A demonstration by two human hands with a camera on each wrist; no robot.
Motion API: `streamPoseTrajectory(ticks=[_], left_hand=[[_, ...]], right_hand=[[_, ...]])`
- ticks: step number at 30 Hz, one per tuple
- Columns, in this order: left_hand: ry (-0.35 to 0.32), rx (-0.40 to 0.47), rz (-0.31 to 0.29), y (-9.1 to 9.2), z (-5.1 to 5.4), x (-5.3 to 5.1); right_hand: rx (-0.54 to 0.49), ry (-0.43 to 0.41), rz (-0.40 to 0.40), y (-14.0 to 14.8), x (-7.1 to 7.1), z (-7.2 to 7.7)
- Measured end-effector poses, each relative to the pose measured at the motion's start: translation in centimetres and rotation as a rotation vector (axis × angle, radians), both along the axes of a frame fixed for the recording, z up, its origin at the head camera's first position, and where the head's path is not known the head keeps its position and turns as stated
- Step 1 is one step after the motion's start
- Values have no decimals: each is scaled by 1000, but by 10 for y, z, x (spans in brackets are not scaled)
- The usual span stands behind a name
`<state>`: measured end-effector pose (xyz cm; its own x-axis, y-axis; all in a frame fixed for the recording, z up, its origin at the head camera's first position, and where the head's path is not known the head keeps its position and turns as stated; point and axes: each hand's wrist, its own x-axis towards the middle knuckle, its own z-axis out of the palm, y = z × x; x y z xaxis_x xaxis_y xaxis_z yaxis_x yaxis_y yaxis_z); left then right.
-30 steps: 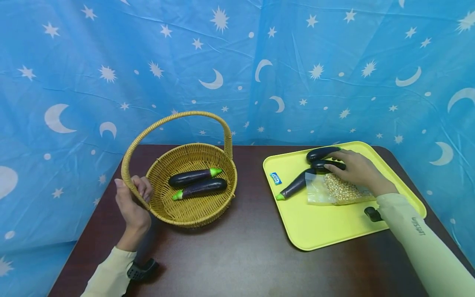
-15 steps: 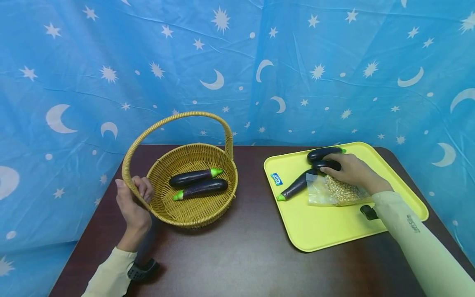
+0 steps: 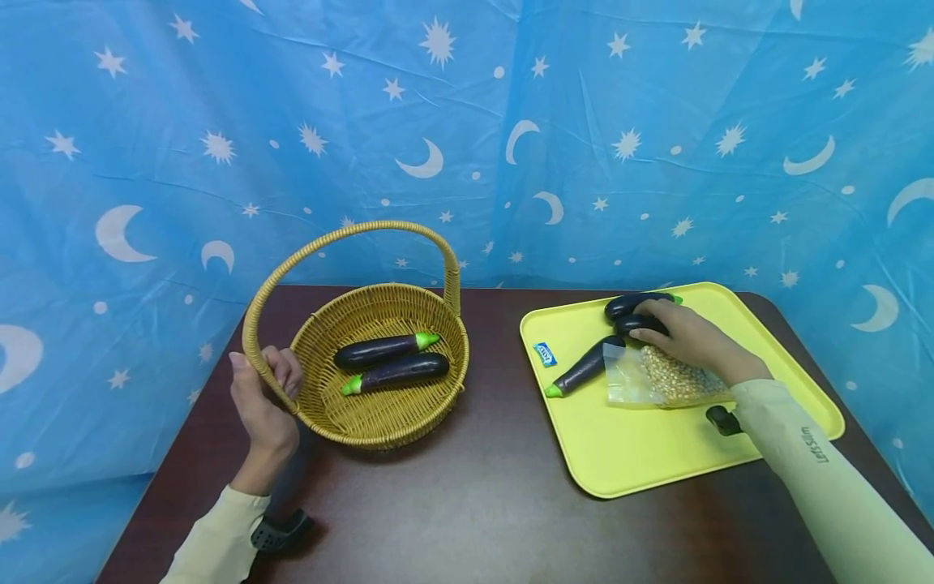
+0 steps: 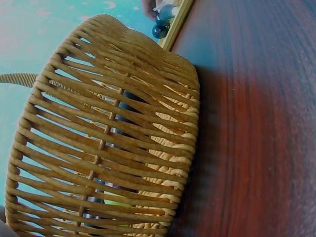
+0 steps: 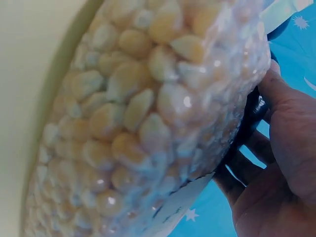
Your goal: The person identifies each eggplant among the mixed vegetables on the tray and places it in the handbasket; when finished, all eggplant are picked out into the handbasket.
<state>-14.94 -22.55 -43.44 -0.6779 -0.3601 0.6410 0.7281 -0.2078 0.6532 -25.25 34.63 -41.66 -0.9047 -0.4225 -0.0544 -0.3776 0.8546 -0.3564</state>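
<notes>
At the left, my left hand grips the base of the handle of a yellow wicker basket. In the basket lie two eggplants, an upper one and a lower one, their green ends pointing opposite ways. Over the yellow tray, my right hand curls round a dark eggplant. Another eggplant lies just behind it, and one slants to its left. A clear bag of corn kernels sits below my right hand, close to the right wrist camera.
A small blue-and-white packet lies at the tray's left edge. Dark wooden tabletop separates basket and tray. Behind the table hangs a blue curtain with moons and stars.
My right hand has drawn slightly left and closed round the middle eggplant, whose right part is now hidden by the hand. My left hand keeps its hold on the basket handle.
</notes>
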Motion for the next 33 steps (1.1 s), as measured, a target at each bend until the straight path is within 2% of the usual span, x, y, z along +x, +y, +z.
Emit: streamPoseTrajectory(ticks=[7,14,24,33], left_hand=[[-4,-16,10,0,-1,0],[-3,-13,12,-1,0,0],[-8,-10,5,1,1,0],[-6,0,5,1,1,0]], right_hand=[[-10,22,4,-1,3,12],[-38,8,-16,-3,6,19],[-30,14,-41,-3,8,23],[-43,-31,-83,-6,13,22]])
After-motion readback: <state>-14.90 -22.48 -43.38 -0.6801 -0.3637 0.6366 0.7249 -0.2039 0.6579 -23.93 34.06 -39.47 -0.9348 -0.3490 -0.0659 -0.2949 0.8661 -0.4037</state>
